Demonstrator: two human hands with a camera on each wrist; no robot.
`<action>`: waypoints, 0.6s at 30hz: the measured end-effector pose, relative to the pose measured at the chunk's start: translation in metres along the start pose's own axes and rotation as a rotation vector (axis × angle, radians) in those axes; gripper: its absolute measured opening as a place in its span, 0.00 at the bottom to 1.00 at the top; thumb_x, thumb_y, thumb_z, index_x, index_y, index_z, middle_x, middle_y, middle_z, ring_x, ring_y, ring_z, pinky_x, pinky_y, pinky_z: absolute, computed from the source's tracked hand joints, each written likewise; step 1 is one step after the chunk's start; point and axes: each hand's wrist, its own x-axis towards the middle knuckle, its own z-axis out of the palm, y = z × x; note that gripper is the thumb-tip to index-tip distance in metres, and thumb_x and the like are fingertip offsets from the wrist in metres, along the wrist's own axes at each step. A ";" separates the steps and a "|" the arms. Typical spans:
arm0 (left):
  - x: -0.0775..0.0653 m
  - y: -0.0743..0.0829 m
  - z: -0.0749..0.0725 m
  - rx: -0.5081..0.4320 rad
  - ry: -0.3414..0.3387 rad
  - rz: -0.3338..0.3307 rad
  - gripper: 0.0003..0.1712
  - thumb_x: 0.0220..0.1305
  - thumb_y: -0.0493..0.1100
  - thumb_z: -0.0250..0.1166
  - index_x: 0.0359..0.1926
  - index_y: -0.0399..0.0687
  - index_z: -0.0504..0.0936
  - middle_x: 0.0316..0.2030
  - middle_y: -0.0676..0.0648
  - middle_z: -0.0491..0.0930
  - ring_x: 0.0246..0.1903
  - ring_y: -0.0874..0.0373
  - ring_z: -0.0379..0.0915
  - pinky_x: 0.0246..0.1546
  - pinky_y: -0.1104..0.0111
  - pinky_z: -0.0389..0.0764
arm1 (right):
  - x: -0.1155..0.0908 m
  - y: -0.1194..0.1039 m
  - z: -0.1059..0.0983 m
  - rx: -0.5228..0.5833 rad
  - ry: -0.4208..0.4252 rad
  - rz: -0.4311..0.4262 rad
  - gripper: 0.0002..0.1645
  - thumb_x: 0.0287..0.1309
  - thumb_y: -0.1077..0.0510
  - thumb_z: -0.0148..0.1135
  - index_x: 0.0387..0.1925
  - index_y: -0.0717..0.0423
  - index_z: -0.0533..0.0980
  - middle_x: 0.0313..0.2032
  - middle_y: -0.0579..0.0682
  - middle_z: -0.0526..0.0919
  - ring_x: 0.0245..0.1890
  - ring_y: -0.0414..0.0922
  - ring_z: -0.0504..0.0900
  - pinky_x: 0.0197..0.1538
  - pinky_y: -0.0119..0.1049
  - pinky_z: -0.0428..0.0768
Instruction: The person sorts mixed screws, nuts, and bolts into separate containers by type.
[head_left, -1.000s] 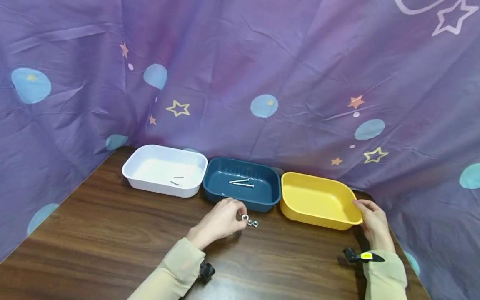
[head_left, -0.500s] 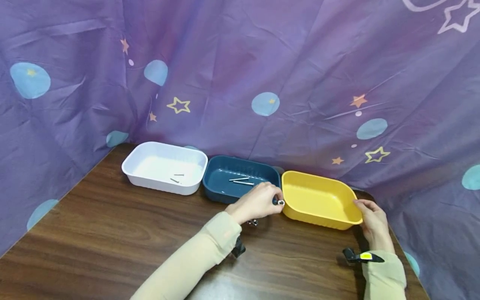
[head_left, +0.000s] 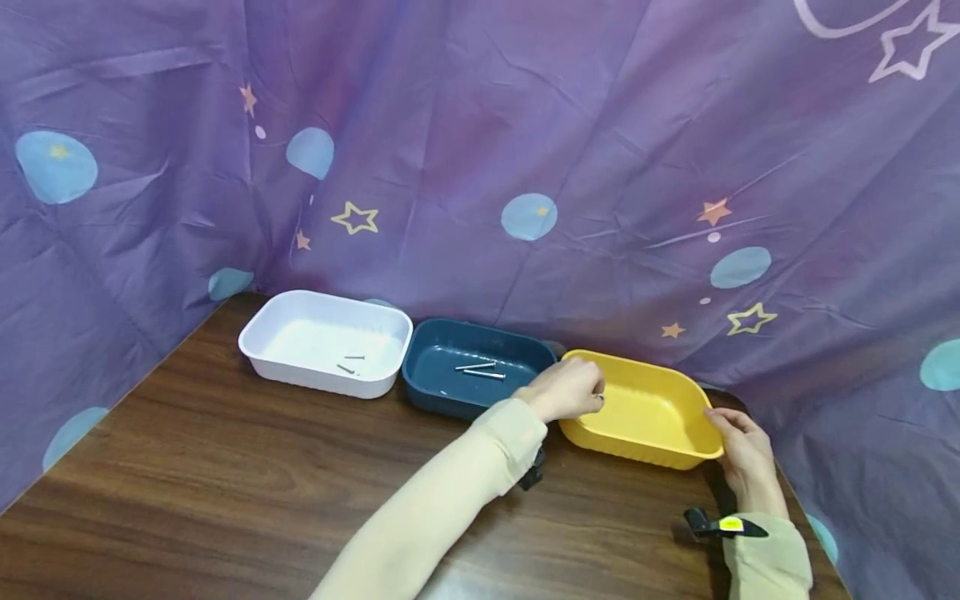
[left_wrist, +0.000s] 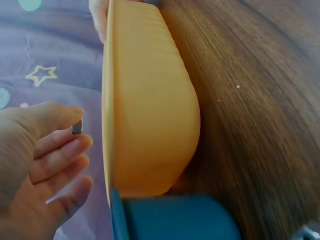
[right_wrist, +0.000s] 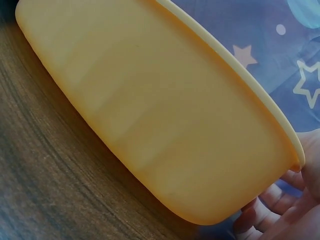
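Yellow plastic, ribbed along its outer wall, is what the right hand point(head_left: 746, 450) grips: we see it hold the rim of the yellow tray point(head_left: 652, 415) at about four o'clock from the tray's middle. The tray itself stands upright on the dark wood-grain surface point(head_left: 225, 467), at four o'clock from the centre of the head view.

Between nine and ten o'clock on that tray, we find the left hand point(head_left: 564, 390) above its end, thumb and fingertip pinching a small metal nut point(left_wrist: 77, 127). In the left wrist view, the nut hangs clear of the rim, with the other fingers lightly bent.

Toward nine o'clock, just beside the yellow tray, we have a dark blue tray point(head_left: 442, 385) with two long screws point(head_left: 484, 374) lying near its middle. Farther along at nine o'clock sits a white tray point(head_left: 300, 337), with short screws point(head_left: 346, 368) toward its four o'clock; we cannot make out a tiny speck by them.

Cream sleeves point(head_left: 442, 512) reach in from five and six o'clock, each with a black wrist device point(head_left: 532, 471). At twelve o'clock we see purple fabric point(head_left: 420, 150) printed with stars.
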 end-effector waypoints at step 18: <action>0.034 0.000 0.028 0.126 0.080 -0.114 0.11 0.64 0.48 0.65 0.24 0.56 0.82 0.22 0.59 0.78 0.31 0.64 0.75 0.36 0.72 0.71 | -0.003 0.000 0.000 0.048 -0.017 -0.022 0.04 0.60 0.56 0.68 0.34 0.48 0.79 0.29 0.40 0.80 0.28 0.36 0.79 0.27 0.29 0.78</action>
